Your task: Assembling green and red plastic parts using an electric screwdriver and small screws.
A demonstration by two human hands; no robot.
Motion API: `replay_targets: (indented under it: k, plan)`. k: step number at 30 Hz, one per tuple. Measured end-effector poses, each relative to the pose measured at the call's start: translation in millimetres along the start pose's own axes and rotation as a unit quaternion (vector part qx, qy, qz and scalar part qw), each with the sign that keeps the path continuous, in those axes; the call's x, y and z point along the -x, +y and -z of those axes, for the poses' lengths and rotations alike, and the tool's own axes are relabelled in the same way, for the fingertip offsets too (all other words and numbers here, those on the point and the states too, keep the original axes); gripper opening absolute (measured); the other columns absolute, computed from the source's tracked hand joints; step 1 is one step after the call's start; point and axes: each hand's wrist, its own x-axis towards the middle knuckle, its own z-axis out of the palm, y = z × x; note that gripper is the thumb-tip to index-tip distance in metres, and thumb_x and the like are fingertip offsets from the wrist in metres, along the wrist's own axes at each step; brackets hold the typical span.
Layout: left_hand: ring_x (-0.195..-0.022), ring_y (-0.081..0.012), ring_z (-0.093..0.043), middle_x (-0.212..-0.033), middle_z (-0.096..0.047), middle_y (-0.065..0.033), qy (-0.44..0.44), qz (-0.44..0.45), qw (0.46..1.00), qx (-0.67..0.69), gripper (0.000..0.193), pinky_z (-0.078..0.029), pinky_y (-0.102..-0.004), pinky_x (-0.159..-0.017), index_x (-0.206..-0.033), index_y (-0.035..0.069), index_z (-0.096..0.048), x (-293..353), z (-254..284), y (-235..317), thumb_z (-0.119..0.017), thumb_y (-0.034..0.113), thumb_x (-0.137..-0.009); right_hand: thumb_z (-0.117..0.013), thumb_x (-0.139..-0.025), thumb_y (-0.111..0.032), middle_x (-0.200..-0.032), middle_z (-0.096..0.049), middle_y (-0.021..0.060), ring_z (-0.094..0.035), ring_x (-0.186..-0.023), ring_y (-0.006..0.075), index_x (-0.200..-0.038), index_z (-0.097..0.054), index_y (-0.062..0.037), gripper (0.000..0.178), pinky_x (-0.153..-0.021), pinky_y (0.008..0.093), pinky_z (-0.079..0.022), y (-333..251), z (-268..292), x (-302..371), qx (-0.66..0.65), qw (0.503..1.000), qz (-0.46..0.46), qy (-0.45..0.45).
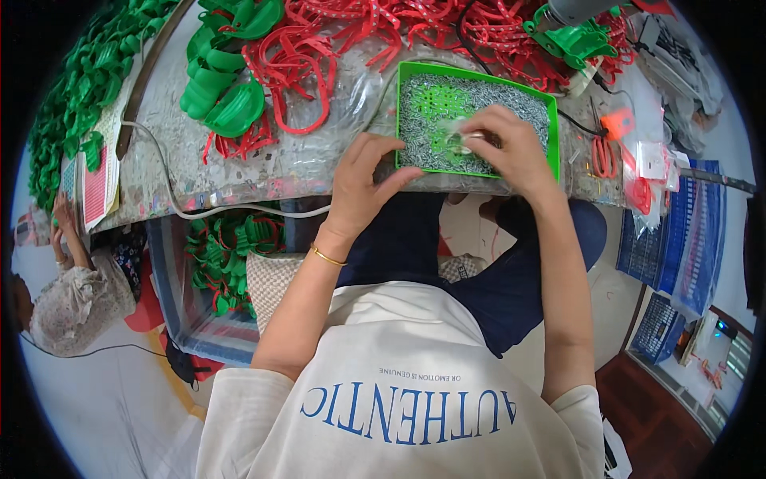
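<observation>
A shallow bright green tray (554,152) stands at the near edge of the table, filled with many small silvery metal pieces (515,100) that look like screws. In places its green floor shows through. My left hand (361,180) is at the tray's near left corner, fingers against the left wall and thumb over the near rim. Above the tray, my right hand (511,144) is curled, its fingers pinched together. Something pale and shiny (456,142) shows at those fingertips, smeared by motion, and I cannot make out what it is.
Green plastic parts (231,108) and red dotted straps (299,72) are heaped along the table. A grey cable (171,188) runs along its front edge. Below, a blue-grey crate (171,299) holds green and red parts. At far left sits another person (80,307). Blue baskets (674,239) stand right.
</observation>
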Motion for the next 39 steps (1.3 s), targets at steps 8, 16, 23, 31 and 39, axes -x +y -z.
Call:
replay_targets:
  k: [8,16,23,31,39]
  plan:
    - [-0.075,-0.0226,-0.058,-0.087,-0.057,-0.0083,-0.022,0.006,0.999,-0.023,0.039,-0.048,-0.0317,-0.066,-0.102,0.005,-0.062,-0.4,3.2,2.1,-0.082,0.017,-0.071,-0.068,-0.082,-0.010,-0.089,-0.061,0.0075,-0.061,-0.078,0.0182,-0.096,-0.067,-0.0017,0.017,-0.071,0.0296,-0.049,-13.3,-12.7,-12.9,-0.026,0.999,0.022,-0.008]
    - [-0.074,-0.0227,-0.057,-0.088,-0.057,-0.0085,-0.014,-0.008,1.000,-0.024,0.038,-0.048,-0.0319,-0.064,-0.102,0.005,-0.062,-1.0,2.5,2.5,-0.082,0.016,-0.071,-0.068,-0.082,-0.009,-0.089,-0.061,0.0078,-0.061,-0.081,0.0195,-0.095,-0.067,-0.0011,0.015,-0.072,0.0302,-0.048,-11.0,-24.0,-18.4,-0.043,0.995,0.071,-0.050]
    - [-0.073,-0.0226,-0.057,-0.086,-0.057,-0.0081,-0.015,0.004,1.000,-0.022,0.038,-0.047,-0.0320,-0.064,-0.102,0.005,-0.062,1.2,2.3,0.9,-0.081,0.016,-0.071,-0.068,-0.082,-0.009,-0.088,-0.061,0.0072,-0.061,-0.079,0.0179,-0.095,-0.068,-0.0017,0.015,-0.072,0.0291,-0.048,-15.5,-27.7,-10.9,-0.033,0.994,0.092,-0.052]
    - [-0.073,-0.0225,-0.056,-0.086,-0.056,-0.0083,-0.014,-0.008,1.000,-0.013,0.037,-0.046,-0.0321,-0.064,-0.101,0.005,-0.062,0.5,1.6,0.1,-0.081,0.016,-0.072,-0.067,-0.083,-0.011,-0.088,-0.061,0.0087,-0.061,-0.079,0.0199,-0.099,-0.067,-0.0028,0.018,-0.070,0.0294,-0.048,-13.5,-45.2,-30.6,-0.011,0.997,0.065,0.033]
    - [-0.071,-0.0200,-0.055,-0.086,-0.059,-0.0084,-0.014,-0.023,0.999,-0.023,0.037,-0.046,-0.0286,-0.062,-0.101,0.005,-0.062,-0.4,2.3,-2.2,-0.082,0.013,-0.071,-0.067,-0.084,-0.010,-0.092,-0.061,0.0081,-0.061,-0.080,0.0193,-0.102,-0.068,-0.0022,0.019,-0.072,0.0296,-0.048,-7.6,-27.6,-23.9,-0.025,0.997,-0.015,0.067]
